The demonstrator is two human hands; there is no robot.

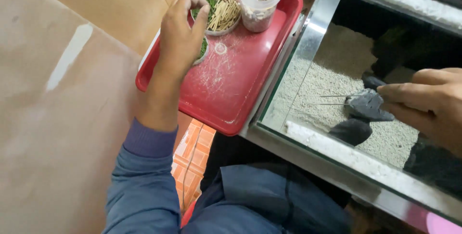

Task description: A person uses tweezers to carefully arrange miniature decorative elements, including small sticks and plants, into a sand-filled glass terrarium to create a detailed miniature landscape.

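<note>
Head view: our left hand (180, 34) over red tray (226, 89), fingers (192, 3) pinched at rim of bowl (219, 7) holding greens and short sticks; whether anything is caught between them, we cannot tell. Clear cup of pebbles (259, 3) just right of fingers. Our right hand (428, 104) inside glass tank (313, 32), fingers clasping thin tweezers (337, 100) over gravel (332, 84), tips left of dark stones (368, 106). Best we pick one sprig, keep tweezers low and steady.
</note>
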